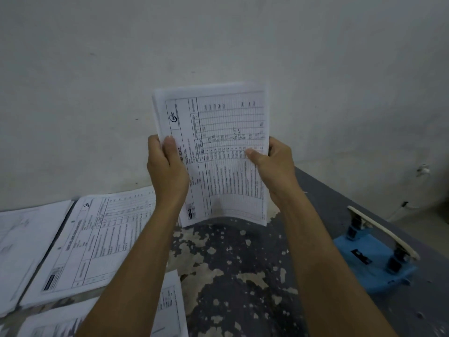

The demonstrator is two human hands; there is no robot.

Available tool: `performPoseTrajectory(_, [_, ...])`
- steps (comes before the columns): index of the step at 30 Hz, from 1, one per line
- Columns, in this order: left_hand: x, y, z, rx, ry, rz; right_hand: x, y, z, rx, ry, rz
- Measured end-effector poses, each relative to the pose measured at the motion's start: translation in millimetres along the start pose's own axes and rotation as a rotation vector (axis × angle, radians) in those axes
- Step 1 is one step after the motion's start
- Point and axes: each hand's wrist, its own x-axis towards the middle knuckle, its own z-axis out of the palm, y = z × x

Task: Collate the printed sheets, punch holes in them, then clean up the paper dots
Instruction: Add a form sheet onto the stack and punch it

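A stack of printed sheets (218, 122) stands upright on its lower edge on the worn table (230, 276), its bottom bowed a little. My left hand (165, 166) grips the stack's left edge, thumb on the front page. At the right edge my right hand (272, 161) grips it the same way. A blue hole punch (371, 259) with a pale lever sits on the table to the right, apart from both hands.
Several more printed sheets (92, 239) lie flat at the left, and another pile (167, 305) lies near the front under my left forearm. A pale wall (218, 45) rises just behind the table. The table's right edge runs diagonally past the punch.
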Motion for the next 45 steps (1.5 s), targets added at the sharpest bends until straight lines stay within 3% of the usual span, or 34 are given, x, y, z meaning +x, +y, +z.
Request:
performPoseTrajectory(4, [7,7,-4,-0.018,-0.006,0.048,2,-2,6,0.038,0.031,-0.016])
performPoseTrajectory(9, [2,-3,-7,0.041,-0.121,-0.020,-2,6,7,-0.068,0.040,-0.003])
performPoseTrajectory(14, [8,11,-8,0.025,-0.079,0.044,3,-5,8,-0.087,0.087,-0.075])
performPoseTrajectory(19, [1,-7,-12,0.029,-0.162,-0.067,-1,7,8,-0.089,0.070,0.027])
performPoseTrajectory(24, [8,0,-12,0.022,-0.126,-0.004,5,-1,7,-0.101,0.085,-0.027])
performPoseTrajectory(34, [9,-7,-17,-0.047,-0.220,-0.034,-4,8,-7,0.094,0.129,0.131])
performPoseTrajectory(39, [1,-4,-10,-0.045,-0.223,-0.028,-15,7,12,0.096,0.021,0.151])
performPoseTrajectory(45, [2,-6,-12,-0.051,-0.200,-0.034,-14,7,18,0.087,0.169,0.165])
